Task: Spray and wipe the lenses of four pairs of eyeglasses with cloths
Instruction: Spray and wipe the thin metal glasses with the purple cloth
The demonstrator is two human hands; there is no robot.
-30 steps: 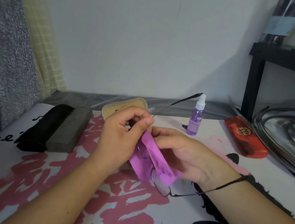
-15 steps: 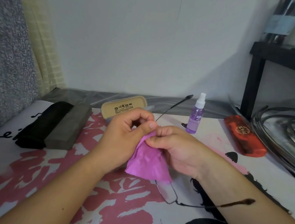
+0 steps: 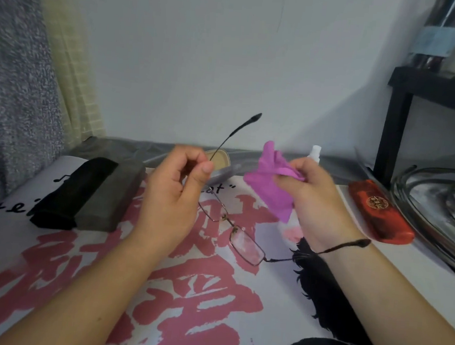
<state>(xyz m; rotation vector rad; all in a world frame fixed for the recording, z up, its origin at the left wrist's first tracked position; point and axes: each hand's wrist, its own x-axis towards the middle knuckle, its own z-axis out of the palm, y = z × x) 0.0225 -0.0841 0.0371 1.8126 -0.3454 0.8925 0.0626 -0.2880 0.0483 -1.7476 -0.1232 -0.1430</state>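
My left hand [image 3: 176, 192] pinches a thin-framed pair of eyeglasses [image 3: 246, 247] by the left end, held above the table. One temple arm sticks up past my thumb; the other crosses my right wrist. The lower lens hangs uncovered between my hands. My right hand [image 3: 318, 205] grips a bunched purple cloth [image 3: 270, 188], lifted off the glasses and to their right. Only the white cap of the spray bottle [image 3: 315, 152] shows behind my right hand.
A black case [image 3: 71, 189] and a grey case [image 3: 110, 195] lie side by side at the left. A tan case [image 3: 220, 160] sits behind my left hand. A red case [image 3: 379, 214] lies at the right, beside a metal rack [image 3: 443, 202] and a black shelf [image 3: 395, 126].
My right hand has pulled the purple cloth off the lens and moved it up and right. My left hand keeps the glasses, whose lenses now show bare.
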